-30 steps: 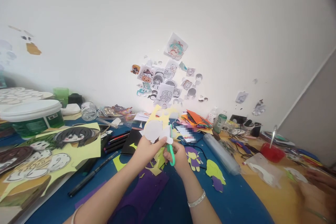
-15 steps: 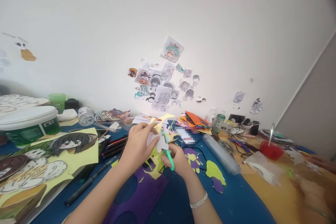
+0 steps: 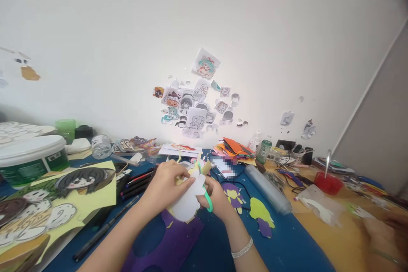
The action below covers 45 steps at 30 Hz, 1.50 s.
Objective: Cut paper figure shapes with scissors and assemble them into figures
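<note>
Head view: scissors [image 3: 208, 201] held; bucket label [image 3: 56, 160] blurred.

The left forearm [image 3: 123, 230] and right forearm [image 3: 240, 238] converge toward the table's [image 3: 283, 248] far edge. The left hand [image 3: 170, 182], knuckles up, pinches with its thumb pointing rightward; just beside it, the right hand [image 3: 214, 199] grips with curled fingers.

Bright diffuse light, stretched edges

Blue tabletop [image 3: 280, 244]: purple paper [image 3: 180, 242], dark pens [image 3: 138, 183], clear plastic roll [image 3: 267, 189].
</note>
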### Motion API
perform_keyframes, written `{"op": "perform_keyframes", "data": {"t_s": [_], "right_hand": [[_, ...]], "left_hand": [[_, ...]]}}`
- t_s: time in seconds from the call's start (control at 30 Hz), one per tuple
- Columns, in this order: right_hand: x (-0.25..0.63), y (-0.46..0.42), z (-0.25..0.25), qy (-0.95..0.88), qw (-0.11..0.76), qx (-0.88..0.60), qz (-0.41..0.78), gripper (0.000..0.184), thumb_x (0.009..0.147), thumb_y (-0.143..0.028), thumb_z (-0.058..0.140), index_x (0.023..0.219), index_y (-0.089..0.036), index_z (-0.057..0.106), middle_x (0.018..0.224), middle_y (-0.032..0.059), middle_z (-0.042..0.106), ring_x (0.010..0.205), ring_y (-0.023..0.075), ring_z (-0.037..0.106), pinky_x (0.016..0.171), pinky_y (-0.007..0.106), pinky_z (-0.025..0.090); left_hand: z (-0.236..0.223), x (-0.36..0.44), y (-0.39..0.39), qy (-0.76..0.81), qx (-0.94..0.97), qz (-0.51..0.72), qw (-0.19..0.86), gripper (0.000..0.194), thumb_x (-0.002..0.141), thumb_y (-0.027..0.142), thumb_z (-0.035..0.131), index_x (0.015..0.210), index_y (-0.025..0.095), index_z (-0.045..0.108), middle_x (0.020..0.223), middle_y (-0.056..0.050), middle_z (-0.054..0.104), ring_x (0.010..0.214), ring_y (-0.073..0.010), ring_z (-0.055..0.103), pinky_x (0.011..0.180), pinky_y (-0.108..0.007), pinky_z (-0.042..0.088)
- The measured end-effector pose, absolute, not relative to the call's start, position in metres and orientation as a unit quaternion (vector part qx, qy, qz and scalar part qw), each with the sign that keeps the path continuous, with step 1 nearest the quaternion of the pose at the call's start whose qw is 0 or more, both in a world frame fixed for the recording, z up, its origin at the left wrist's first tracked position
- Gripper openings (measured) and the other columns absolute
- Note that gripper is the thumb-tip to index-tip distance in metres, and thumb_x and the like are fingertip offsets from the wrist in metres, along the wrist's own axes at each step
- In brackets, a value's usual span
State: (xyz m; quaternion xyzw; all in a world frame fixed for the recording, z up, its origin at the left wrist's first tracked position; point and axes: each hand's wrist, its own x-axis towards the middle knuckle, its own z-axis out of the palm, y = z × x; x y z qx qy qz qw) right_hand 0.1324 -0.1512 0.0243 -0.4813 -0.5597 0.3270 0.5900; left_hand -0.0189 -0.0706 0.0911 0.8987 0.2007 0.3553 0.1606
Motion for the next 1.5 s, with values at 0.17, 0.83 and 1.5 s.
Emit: {"op": "perform_keyframes", "data": {"t_s": [0.17,0.83,1.5], "right_hand": [[0.128,-0.154,0.031,-0.583,0.597,-0.443,0.328,0.038,0.062,-0.024,0.069,0.098,-0.017,0.058,0.071,0.0002,0.061,0.067,0.0162,0.056,0.058,0.024,0.045],[0.124,-0.158,0.036,-0.578,0.600,-0.479,0.276,0.034,0.064,-0.024,0.070,0.096,-0.016,0.062,0.070,0.0012,0.063,0.064,0.0149,0.055,0.059,0.024,0.045],[0.128,-0.152,0.026,-0.535,0.618,-0.462,0.345,0.038,0.062,-0.024,0.070,0.097,-0.016,0.058,0.055,-0.0037,0.056,0.049,0.0114,0.051,0.046,0.019,0.039]], "left_hand": [[0.090,-0.015,-0.076,0.207,0.857,0.296,0.369,0.020,0.072,0.034,0.048,0.062,0.017,0.052,0.060,0.002,0.052,0.059,-0.0143,0.049,0.054,-0.024,0.035],[0.083,-0.005,-0.094,0.234,0.847,0.333,0.342,0.032,0.080,0.043,0.035,0.059,0.019,0.040,0.058,0.003,0.041,0.058,-0.0140,0.041,0.053,-0.025,0.027],[0.066,0.009,-0.094,0.246,0.811,0.358,0.393,0.021,0.081,0.038,0.031,0.070,0.022,0.036,0.068,0.001,0.046,0.067,-0.0178,0.046,0.061,-0.029,0.035]]}}
